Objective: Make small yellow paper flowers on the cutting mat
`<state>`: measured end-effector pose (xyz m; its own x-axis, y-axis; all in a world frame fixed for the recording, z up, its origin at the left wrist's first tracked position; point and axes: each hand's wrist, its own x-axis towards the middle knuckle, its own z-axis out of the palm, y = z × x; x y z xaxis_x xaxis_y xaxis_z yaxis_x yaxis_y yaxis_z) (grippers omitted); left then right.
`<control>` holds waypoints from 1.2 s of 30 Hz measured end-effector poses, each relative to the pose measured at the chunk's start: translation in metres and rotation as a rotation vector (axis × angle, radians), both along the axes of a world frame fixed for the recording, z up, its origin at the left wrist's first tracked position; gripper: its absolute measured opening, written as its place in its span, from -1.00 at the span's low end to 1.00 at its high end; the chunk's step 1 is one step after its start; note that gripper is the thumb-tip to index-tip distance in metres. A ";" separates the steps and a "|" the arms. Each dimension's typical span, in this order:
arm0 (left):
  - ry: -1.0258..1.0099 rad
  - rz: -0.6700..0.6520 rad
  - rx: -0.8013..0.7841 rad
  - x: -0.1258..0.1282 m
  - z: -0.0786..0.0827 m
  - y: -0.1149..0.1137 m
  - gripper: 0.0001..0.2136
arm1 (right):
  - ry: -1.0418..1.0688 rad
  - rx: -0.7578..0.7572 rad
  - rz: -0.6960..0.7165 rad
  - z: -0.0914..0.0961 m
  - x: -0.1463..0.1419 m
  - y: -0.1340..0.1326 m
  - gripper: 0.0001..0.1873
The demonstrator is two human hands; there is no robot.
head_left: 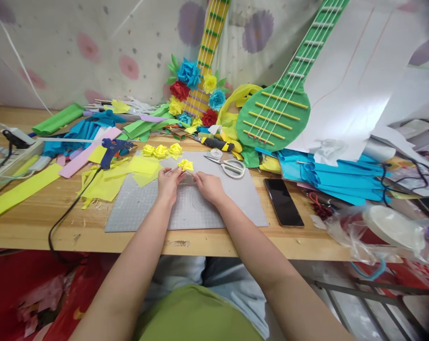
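yellow flower (186, 165), one: held by left hand (168, 183) and right hand (210, 186), fingers pinched at its base; grey mat (132, 213) beneath.

This is a paper-craft workspace, though whether in a home or a studio cannot be told. A wooden table (207, 244) bears a gridded mat (246, 203). With that as the dial's centre, a glue gun (111, 152) lies at ten o'clock, a cutter (218, 144) at one, and scissors (233, 168) at two, on the mat itself. Paper strips (25, 192) spread from nine to eleven; blue paper (342, 174) sits at three. A flower-trimmed mock guitar (206, 54) stands at twelve, a green one (281, 106) at two.
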<state>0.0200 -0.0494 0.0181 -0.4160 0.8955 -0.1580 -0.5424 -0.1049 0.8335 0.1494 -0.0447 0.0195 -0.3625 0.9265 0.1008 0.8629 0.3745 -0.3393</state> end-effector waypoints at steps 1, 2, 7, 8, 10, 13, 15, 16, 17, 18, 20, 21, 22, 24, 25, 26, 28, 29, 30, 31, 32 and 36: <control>-0.001 -0.026 0.006 0.001 0.001 -0.001 -0.67 | 0.002 -0.002 -0.016 -0.001 0.001 0.000 -0.56; 0.004 -0.051 0.006 0.002 0.001 -0.003 -0.67 | 0.007 -0.003 -0.034 -0.001 0.002 0.001 -0.56; 0.238 -0.004 -0.002 0.000 -0.004 -0.008 -0.66 | 0.103 -0.017 -0.085 0.004 0.011 0.002 -0.60; 0.314 0.055 0.015 -0.001 -0.005 -0.008 -0.65 | 0.124 -0.029 -0.076 0.006 0.012 0.002 -0.61; 0.418 0.148 0.070 -0.002 -0.007 -0.008 -0.64 | 0.148 -0.049 -0.052 0.008 0.014 0.002 -0.63; 0.380 0.101 0.111 -0.002 -0.007 -0.008 -0.63 | 0.157 -0.052 -0.023 0.009 0.014 0.001 -0.63; 0.303 0.012 0.092 0.001 -0.006 -0.008 -0.62 | 0.157 -0.052 -0.010 0.009 0.013 0.000 -0.63; 0.274 -0.022 0.077 0.002 -0.006 -0.008 -0.61 | 0.156 -0.052 -0.005 0.009 0.013 0.000 -0.64; 0.252 -0.048 0.064 0.003 -0.006 -0.008 -0.61 | 0.156 -0.053 0.000 0.010 0.013 -0.001 -0.64; 0.234 -0.067 0.053 0.003 -0.006 -0.008 -0.61 | 0.158 -0.051 0.002 0.010 0.013 -0.001 -0.64; 0.193 -0.094 0.039 0.004 -0.006 -0.007 -0.63 | 0.157 -0.042 0.002 0.011 0.013 -0.002 -0.64; 0.172 -0.104 0.035 0.004 -0.006 -0.006 -0.65 | 0.153 -0.034 0.004 0.012 0.013 -0.002 -0.64; 0.156 -0.111 0.031 0.004 -0.007 -0.006 -0.66 | 0.146 -0.027 0.004 0.012 0.014 -0.003 -0.65; 0.149 -0.106 0.024 0.004 -0.008 -0.004 -0.66 | 0.131 -0.011 -0.002 0.013 0.014 -0.003 -0.66; 0.158 -0.100 0.019 0.004 -0.008 -0.003 -0.66 | 0.126 -0.003 -0.004 0.013 0.014 -0.004 -0.66; 0.174 -0.091 0.013 0.005 -0.009 -0.003 -0.66 | 0.123 0.005 -0.003 0.012 0.014 -0.004 -0.67; 0.208 -0.070 0.003 0.006 -0.011 -0.001 -0.65 | 0.115 0.022 0.006 0.012 0.013 -0.004 -0.68; 0.222 -0.055 0.001 0.006 -0.012 0.000 -0.65 | 0.108 0.029 0.013 0.011 0.012 -0.005 -0.69; 0.231 -0.035 -0.001 0.006 -0.013 0.000 -0.66 | 0.096 0.035 0.019 0.011 0.011 -0.005 -0.70; 0.236 -0.012 -0.002 0.007 -0.013 0.001 -0.67 | 0.082 0.038 0.021 0.011 0.010 -0.005 -0.72; 0.235 0.010 -0.002 0.007 -0.014 0.002 -0.68 | 0.069 0.042 0.019 0.011 0.010 -0.005 -0.74; 0.147 0.076 -0.001 0.006 -0.012 0.003 -0.73 | 0.042 0.068 0.001 0.010 0.012 -0.004 -0.78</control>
